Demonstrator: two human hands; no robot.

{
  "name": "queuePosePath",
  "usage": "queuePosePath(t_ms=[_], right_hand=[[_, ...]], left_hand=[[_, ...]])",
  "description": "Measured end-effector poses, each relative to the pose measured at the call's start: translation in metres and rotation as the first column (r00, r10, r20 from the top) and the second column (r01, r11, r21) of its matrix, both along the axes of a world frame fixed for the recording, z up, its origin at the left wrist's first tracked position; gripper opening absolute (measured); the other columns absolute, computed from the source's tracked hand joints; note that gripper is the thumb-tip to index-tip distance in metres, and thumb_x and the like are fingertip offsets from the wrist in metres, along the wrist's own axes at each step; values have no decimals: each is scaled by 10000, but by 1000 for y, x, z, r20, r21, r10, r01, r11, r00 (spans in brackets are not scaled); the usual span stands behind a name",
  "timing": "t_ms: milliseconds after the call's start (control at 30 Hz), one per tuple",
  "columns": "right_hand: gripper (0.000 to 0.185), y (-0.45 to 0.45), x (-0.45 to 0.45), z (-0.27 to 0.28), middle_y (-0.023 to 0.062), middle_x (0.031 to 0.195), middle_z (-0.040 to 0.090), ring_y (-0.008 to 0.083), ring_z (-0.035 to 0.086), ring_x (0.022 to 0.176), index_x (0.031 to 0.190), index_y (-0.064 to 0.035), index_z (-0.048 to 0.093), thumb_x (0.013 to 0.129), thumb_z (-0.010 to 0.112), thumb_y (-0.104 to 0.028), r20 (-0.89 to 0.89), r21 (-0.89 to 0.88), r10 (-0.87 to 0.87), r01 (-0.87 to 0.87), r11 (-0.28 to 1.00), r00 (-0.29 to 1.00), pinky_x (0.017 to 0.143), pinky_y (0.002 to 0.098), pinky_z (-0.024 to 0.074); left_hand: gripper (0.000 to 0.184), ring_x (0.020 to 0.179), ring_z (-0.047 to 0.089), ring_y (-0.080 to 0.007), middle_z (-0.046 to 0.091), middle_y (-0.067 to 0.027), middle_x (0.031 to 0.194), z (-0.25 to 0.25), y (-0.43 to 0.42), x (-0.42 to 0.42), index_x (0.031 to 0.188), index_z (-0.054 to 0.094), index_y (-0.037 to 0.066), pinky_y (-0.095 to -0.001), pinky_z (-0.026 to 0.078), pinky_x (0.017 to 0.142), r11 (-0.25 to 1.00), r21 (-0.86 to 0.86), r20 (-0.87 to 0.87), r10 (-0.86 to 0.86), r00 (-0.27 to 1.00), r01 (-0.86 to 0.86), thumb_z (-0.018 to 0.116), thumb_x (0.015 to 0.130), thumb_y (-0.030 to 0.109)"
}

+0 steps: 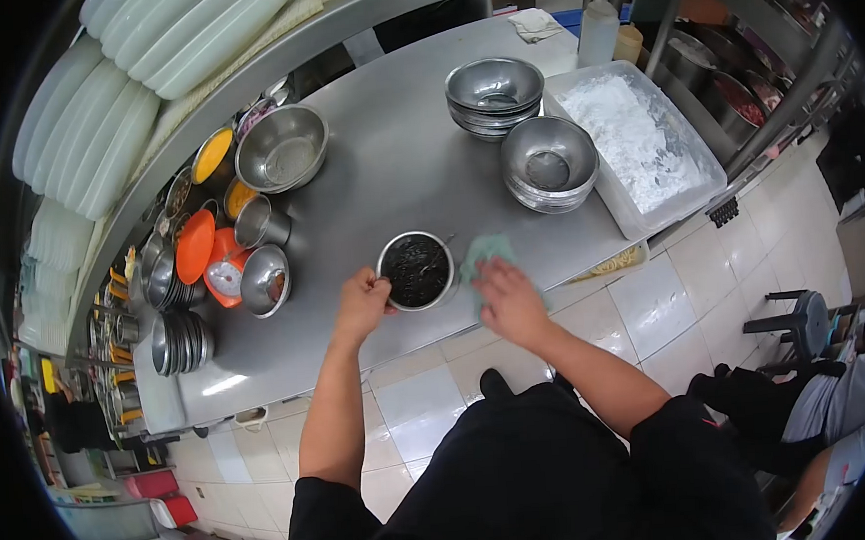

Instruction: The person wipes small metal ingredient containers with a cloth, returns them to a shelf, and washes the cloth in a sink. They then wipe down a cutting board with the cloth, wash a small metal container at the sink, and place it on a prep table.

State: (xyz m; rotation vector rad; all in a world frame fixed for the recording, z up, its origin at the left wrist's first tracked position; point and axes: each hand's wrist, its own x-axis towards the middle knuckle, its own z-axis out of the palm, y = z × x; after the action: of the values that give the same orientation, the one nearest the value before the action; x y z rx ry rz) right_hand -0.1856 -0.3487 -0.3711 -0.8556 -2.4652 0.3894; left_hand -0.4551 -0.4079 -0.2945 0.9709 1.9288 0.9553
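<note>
My left hand [361, 308] has its fingers closed on the left rim of a round metal pot [450, 282] on the steel worktable. Dark, glossy shredded strips [416, 269], whose kind I cannot make out, fill much of it. Just right of the pot, my right hand [508, 305] presses down on a crumpled green cloth [485, 249], fingers over it. The cloth looks slightly blurred and lies near the table's front edge.
Beyond the cloth stand two stacks of metal bowls [551, 181] and a plastic tub [695, 144] of white powder. Leftward are a large metal bowl [282, 146], an orange scale [225, 278] and smaller bowls. A shelf of plates [83, 142] overhangs the left side. Another person [831, 415] is at right.
</note>
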Motion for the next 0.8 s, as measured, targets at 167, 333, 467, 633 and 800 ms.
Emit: queuePosePath(t_ms=[167,333,467,633,800], right_hand=[[379,-30,26,19,129,1298,558,345,491,1232,1139,-65,641,762,610,-75,-111,-307,136,-164,938,984,1019,424,421],[359,-10,11,67,138,1154,630,322,605,1060,1175,-59,631,820,581,-83,-467,-651,-378,-22,759,799,922,374,478],[354,23,-27,95,118,1069,674,256,653,950,1209,-64,630,862,590,-122,-649,-691,-388,-292,662,655,830,353,508],[385,49,-36,78,111,1131,653,241,645,997,1182,-90,632,896,556,-336,-656,-322,-672,-932,-163,344,908,364,518],[516,0,-16,116,102,1244,590,279,581,1132,1230,-182,581,919,464,-577,-255,-333,-899,-906,-263,355,939,487,505]], left_hand=[[172,559,602,-138,544,-44,656,20,-1,-14,742,505,21,-287,557,504,999,-5,31,32,999,-32,532,900,83],[198,531,548,-123,502,-22,632,47,0,-13,707,481,46,-288,544,506,999,22,48,-38,998,37,541,894,75],[234,523,487,-108,469,-2,610,77,3,20,677,459,66,-286,475,496,988,56,-69,-139,988,143,554,890,86],[276,523,416,-91,452,18,595,104,12,41,637,453,79,-291,357,474,974,78,-199,-191,961,210,583,877,120],[275,603,363,-79,401,34,606,119,32,55,624,441,74,-293,315,520,940,163,-254,-254,933,300,594,848,118]])
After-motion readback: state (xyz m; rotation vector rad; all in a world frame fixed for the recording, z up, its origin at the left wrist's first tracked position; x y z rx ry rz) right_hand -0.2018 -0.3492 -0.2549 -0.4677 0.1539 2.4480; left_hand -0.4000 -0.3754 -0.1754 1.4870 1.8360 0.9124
